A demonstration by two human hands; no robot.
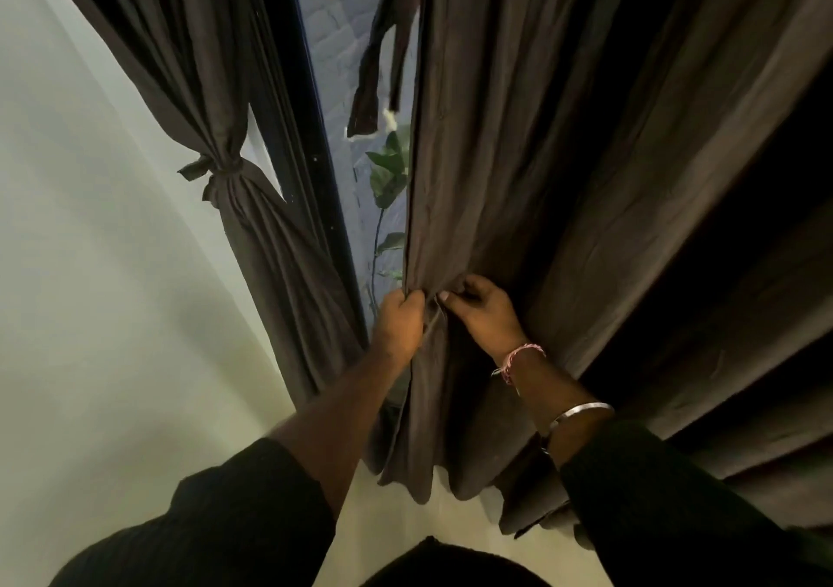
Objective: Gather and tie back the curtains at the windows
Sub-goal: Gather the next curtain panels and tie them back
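A dark brown curtain (518,144) hangs loose on the right of the window. My left hand (399,323) grips its left edge, fingers curled round the fabric. Right beside it, my right hand (484,313) pinches a fold of the same curtain. A matching fabric tie strip (376,68) dangles from high up, in front of the glass, above both hands. On the left, a second brown curtain (198,68) is gathered and bound at its middle with a knotted tie (221,174).
A narrow strip of window glass (333,45) shows between the curtains, with a dark frame (311,158) and green plant leaves (390,176) behind it. A pale wall (90,226) fills the left. Light floor (405,519) lies below the curtain hem.
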